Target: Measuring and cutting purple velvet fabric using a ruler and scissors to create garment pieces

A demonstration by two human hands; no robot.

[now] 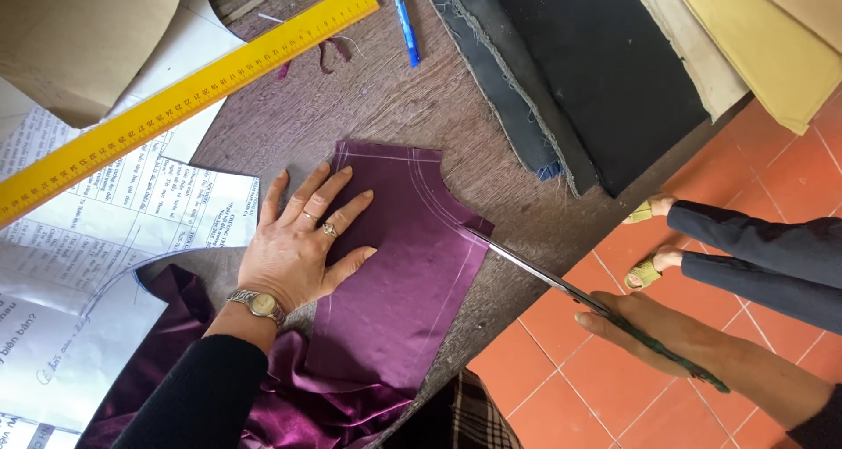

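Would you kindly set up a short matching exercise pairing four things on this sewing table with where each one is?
1. left hand
2. scissors
3. yellow ruler
4. blue pen

a. at the top edge, on bare wood
b. flat on the purple fabric
c. lying across the printed papers
d. in the right hand

Pairs: 1-b, 2-d, 3-c, 4-a

**Soft daylight, sharp centre**

Even, diffuse daylight fills the scene, bright enough to show the grain of the worktop (368, 107). Shadows are faint and short (a thin one hugs the left hand (298, 247)). The purple satin (403, 274) carries a gentle sheen, no harsh glare. Focus is crisp mid-frame; the right hand (667, 331) looks slightly soft, and straight lines bow mildly near the edges.
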